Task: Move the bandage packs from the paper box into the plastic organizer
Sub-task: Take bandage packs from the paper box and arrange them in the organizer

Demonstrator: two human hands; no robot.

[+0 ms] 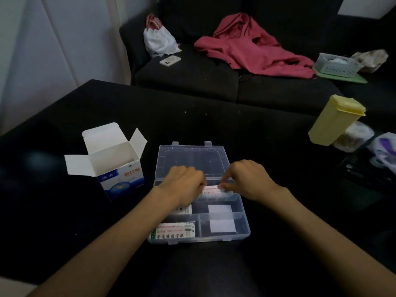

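Both forearms reached in from the near edge toward the plastic organizer (pixel 244 219), which sat open on the black worktop (pixel 64 221), its clear lid (pixel 191 159) folded back on the far side so every compartment stayed reachable. To the organizer's left stood the paper box (pixel 120 179), upright with its flaps spread wide, presumably left that way so packs could be lifted straight out; whether any remained inside could not be told.

Over the organizer's far row, the left hand (pixel 184 184) was curled with its fingertips on one end of a bandage pack (pixel 212 189), and the right hand (pixel 246 181) pinched the other end. Holding it by both ends probably let the person line the long pack up with that narrow compartment.

Another bandage pack (pixel 173 231) already lay flat in the organizer's near-left compartment, and a third pack (pixel 184 209) showed just behind it, partly hidden by the left wrist. The two right-hand compartments each showed only a pale square (pixel 221 226), whose nature was unclear.

The task looked well under way, with this pack being seated.
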